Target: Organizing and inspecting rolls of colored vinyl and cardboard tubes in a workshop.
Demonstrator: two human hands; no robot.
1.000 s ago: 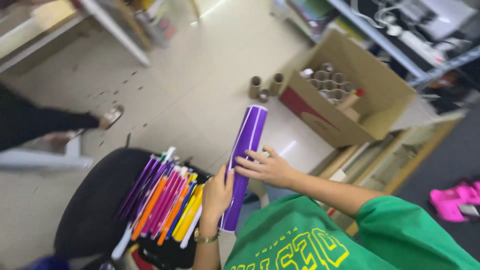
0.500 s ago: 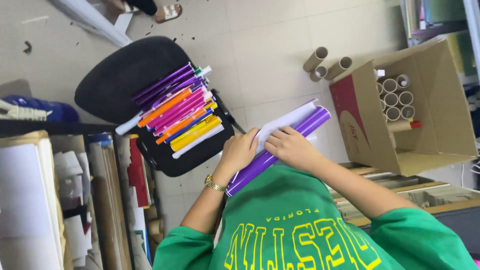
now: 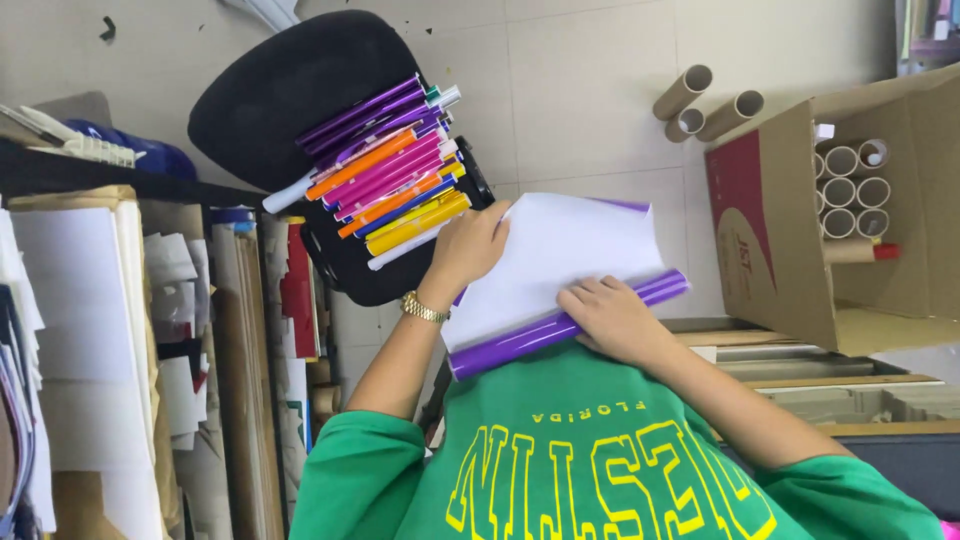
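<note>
Glossy purple vinyl roll point(image 3: 560, 325) pinned across green-shirted lap by right hand point(image 3: 612, 318) pressing flat, steadying it. White-backed free sheet point(image 3: 560, 255) peeled upward, edge pinched by left hand point(image 3: 470, 250). Beside, black chair point(image 3: 290, 100) stacked with coloured rolls point(image 3: 385, 165); cardboard box point(image 3: 800, 230) holding empty tubes.

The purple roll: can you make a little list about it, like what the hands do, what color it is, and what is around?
roll: purple roll, shiny, lying across the lap, partly unrolled
sheet: white backing side peeled up from the roll
left hand: grips the sheet's edge
right hand: presses on the roll
chair: black seat with colored rolls piled on it
box: cardboard box holding empty tubes
floor: three loose tubes
</note>
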